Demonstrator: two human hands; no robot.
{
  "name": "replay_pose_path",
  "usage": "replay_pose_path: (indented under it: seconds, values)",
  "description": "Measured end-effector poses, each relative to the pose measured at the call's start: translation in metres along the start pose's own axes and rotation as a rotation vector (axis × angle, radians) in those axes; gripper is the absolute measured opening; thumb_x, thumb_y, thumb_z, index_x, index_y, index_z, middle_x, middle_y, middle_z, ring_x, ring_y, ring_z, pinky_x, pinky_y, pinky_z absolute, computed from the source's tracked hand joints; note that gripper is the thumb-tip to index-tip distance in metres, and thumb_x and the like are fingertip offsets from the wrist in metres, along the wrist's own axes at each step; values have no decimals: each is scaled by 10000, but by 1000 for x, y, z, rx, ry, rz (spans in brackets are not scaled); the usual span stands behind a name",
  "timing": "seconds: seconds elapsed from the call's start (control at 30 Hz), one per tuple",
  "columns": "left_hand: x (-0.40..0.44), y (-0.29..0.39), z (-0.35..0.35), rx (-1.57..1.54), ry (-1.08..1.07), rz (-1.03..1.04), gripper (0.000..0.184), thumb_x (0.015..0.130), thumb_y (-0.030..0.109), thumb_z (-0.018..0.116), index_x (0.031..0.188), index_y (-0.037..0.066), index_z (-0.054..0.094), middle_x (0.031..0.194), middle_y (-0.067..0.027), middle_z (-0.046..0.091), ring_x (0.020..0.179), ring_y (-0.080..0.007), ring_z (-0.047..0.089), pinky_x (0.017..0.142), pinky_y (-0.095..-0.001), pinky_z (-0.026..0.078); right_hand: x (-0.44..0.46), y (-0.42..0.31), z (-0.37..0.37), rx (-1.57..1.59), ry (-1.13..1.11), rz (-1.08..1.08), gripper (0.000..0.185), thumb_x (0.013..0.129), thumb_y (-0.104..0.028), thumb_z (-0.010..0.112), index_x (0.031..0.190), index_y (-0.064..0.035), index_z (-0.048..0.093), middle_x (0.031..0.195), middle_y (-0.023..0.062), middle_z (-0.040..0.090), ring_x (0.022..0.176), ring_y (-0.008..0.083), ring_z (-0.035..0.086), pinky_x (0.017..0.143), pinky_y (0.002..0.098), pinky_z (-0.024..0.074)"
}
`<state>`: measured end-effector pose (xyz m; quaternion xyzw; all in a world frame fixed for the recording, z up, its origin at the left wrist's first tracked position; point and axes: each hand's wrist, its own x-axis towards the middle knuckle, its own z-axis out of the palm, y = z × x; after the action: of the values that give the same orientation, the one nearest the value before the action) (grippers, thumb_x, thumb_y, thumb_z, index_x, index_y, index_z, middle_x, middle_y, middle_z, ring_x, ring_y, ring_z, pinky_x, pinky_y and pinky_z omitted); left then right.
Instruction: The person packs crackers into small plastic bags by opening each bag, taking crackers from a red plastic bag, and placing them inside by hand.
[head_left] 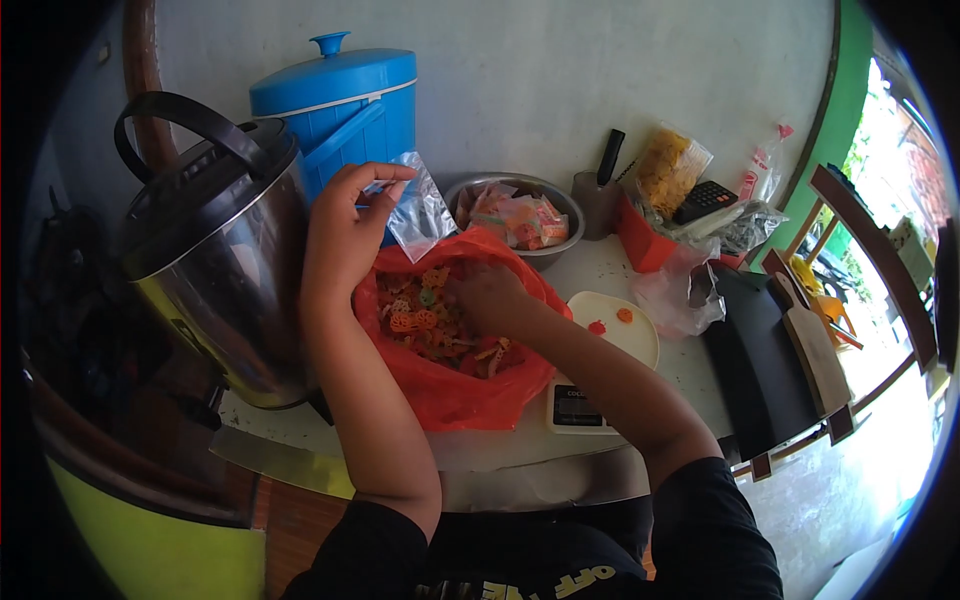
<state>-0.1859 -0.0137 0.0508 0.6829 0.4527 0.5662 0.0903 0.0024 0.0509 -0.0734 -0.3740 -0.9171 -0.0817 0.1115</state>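
My left hand (352,215) pinches the top of a small clear plastic bag (422,212), which hangs over the rim of a red plastic bag (465,398). Inside the red bag lie many colourful wheel-shaped snack pieces (415,315). My right hand (490,295) reaches into the red bag among the snacks; its fingers are hidden. To the right, a white scale (578,418) carries a cream plate (645,345) with two small pieces, one red and one orange. Behind the red bag, a metal bowl (575,225) holds filled small packets (520,218).
A large steel container (225,310) stands left, with a blue cooler (350,110) behind it. At the right are a red basket (640,235) with a calculator (705,202) and yellow snack bag (672,165), loose clear plastic (680,290), and a wooden board (810,345) on a black surface.
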Motion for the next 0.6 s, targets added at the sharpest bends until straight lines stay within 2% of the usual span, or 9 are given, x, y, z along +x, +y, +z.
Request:
replay_pose_path:
  seconds: [0.1,0.2,0.3,0.4,0.5,0.6]
  values:
    - [0,4,2,3,-6,-7,158,926,158,624,1027,61,697,1025,-30,689,859,-115,581,769,-262,446,-12,5,-20,169,-155,13,208,733,-291,730,902,-174,704,937,73,684,972,266,643,795,404,526]
    - [0,7,4,3,-15,-3,156,924,159,627,1023,62,696,1026,-32,687,864,-121,587,766,-265,447,-22,18,-10,331,-161,-80,197,730,-283,728,904,-189,717,912,70,694,919,264,664,782,401,528]
    - [0,5,6,16,-19,18,155,922,158,628,1021,58,694,1021,-37,683,863,-125,592,760,-268,450,-33,12,4,-49,-14,-114,179,743,-270,726,907,-199,732,908,61,703,887,264,676,796,403,530]
    - [0,0,7,45,-15,47,144,918,137,631,1020,55,692,1007,-42,678,856,-130,593,750,-270,452,-33,25,8,300,-115,-143,221,758,-259,720,937,-129,734,945,72,705,914,267,671,810,391,525]
    - [-2,-1,8,47,-12,10,133,913,114,634,1018,54,691,995,-44,668,833,-138,585,736,-273,452,-33,37,-18,763,-220,-75,257,789,-221,737,1018,-105,725,987,60,710,939,203,660,865,356,507]
    - [0,0,10,56,-17,-32,128,912,103,635,1017,56,691,986,-43,658,812,-143,573,723,-276,450,-54,52,-88,888,-177,-59,274,815,-210,720,1054,-75,713,1010,71,715,943,184,665,862,326,507]
